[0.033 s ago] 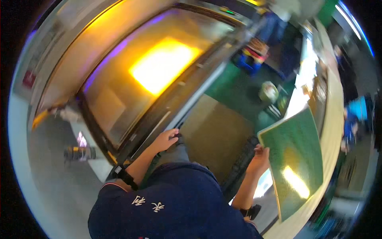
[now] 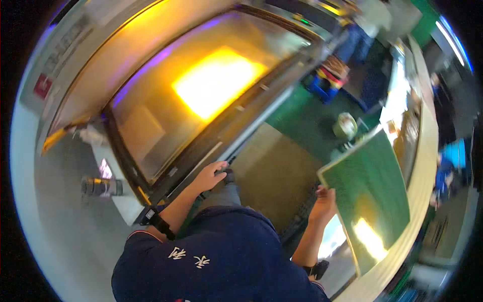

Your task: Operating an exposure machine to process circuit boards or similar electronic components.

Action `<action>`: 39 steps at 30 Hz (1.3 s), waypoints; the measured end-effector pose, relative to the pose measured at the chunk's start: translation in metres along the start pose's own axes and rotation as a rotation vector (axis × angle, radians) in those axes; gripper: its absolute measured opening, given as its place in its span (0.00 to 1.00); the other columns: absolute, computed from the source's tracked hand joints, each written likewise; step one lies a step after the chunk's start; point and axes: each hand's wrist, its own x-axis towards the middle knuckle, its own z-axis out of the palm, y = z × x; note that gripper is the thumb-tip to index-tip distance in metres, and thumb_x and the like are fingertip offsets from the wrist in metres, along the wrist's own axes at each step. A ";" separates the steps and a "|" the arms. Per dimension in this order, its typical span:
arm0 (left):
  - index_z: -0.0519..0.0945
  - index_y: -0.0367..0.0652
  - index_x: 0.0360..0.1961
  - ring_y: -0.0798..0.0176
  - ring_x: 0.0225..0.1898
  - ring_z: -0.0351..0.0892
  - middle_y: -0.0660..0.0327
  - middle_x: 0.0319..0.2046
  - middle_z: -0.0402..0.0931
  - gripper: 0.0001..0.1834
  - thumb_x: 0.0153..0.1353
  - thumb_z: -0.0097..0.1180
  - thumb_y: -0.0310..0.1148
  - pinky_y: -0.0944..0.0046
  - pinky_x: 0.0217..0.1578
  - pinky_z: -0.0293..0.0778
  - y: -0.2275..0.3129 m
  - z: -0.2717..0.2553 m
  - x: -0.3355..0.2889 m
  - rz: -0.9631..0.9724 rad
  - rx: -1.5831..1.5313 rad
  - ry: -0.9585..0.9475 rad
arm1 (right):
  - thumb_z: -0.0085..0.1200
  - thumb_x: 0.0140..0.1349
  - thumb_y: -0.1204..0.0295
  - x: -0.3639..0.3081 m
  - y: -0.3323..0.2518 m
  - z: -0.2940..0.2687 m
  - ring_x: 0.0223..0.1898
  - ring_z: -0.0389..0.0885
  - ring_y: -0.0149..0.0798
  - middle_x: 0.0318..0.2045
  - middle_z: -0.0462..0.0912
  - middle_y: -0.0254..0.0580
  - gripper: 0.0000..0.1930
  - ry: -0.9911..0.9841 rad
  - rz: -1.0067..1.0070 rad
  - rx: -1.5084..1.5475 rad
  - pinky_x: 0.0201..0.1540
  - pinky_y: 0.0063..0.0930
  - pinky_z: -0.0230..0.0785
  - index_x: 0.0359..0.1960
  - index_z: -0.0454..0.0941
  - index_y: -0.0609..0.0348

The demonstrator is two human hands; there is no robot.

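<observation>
At the right, a thin, glossy green panel with a pale border catches a bright yellow reflection near its lower end. My right hand grips its left edge, holding it tilted in the air beside a pale ledge. Lower centre, my left hand hangs near the front edge of a large framed machine bed, fingers loosely apart with nothing in them. Under the sheet covering that framed bed glows a bright yellow rectangle.
A raised lid stands along the bed's far left side. The pale ledge runs down the right. On the green floor are a brown mat, a round pale bin and a blue stool. Another person stands at the far right.
The panel has shifted slightly left and its tilt has changed a little, still in my right hand. The view has turned slightly, moving the bed rightward in the picture. My left hand stays nearly still.
</observation>
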 end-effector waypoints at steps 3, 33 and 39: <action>0.68 0.41 0.66 0.51 0.66 0.66 0.52 0.64 0.68 0.29 0.65 0.57 0.36 0.53 0.64 0.64 -0.026 -0.038 -0.001 0.145 -0.047 0.383 | 0.53 0.68 0.69 0.002 0.048 0.084 0.50 0.77 0.39 0.42 0.80 0.44 0.15 -0.329 0.221 -0.176 0.54 0.36 0.69 0.51 0.73 0.66; 0.47 0.71 0.76 0.34 0.76 0.24 0.60 0.78 0.28 0.42 0.65 0.38 0.69 0.15 0.63 0.31 -0.140 -0.242 0.086 -0.799 0.627 0.515 | 0.74 0.46 0.65 0.150 -0.031 0.664 0.39 0.79 0.47 0.35 0.81 0.44 0.20 -0.981 -1.588 -0.576 0.48 0.39 0.69 0.39 0.80 0.59; 0.48 0.49 0.76 0.40 0.77 0.28 0.55 0.78 0.32 0.46 0.66 0.47 0.62 0.22 0.67 0.28 -0.127 -0.196 0.095 -0.416 0.610 0.960 | 0.72 0.42 0.55 0.158 -0.004 0.586 0.43 0.75 0.49 0.34 0.79 0.37 0.20 -0.947 -1.540 -0.742 0.57 0.53 0.58 0.35 0.79 0.46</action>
